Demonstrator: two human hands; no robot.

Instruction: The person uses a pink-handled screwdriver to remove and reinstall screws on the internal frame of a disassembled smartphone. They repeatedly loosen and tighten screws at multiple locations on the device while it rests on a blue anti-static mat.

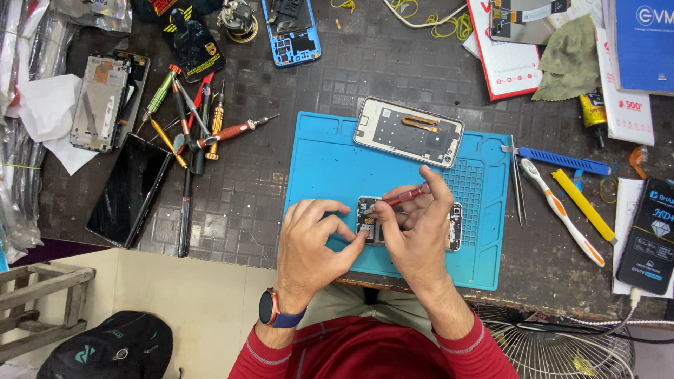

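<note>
Head cam shows right hand (414, 235) pinching a red screwdriver (406, 197) over the opened phone (366, 217) on the blue mat (330, 165), left hand (309, 242) curled, fingertips steadying the phone.

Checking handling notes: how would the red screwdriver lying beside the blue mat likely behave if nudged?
The red screwdriver looks round and slim, so it would probably roll. It seems stiff and light. Its tip points free of the tool pile, so it could likely slide out easily.
</note>
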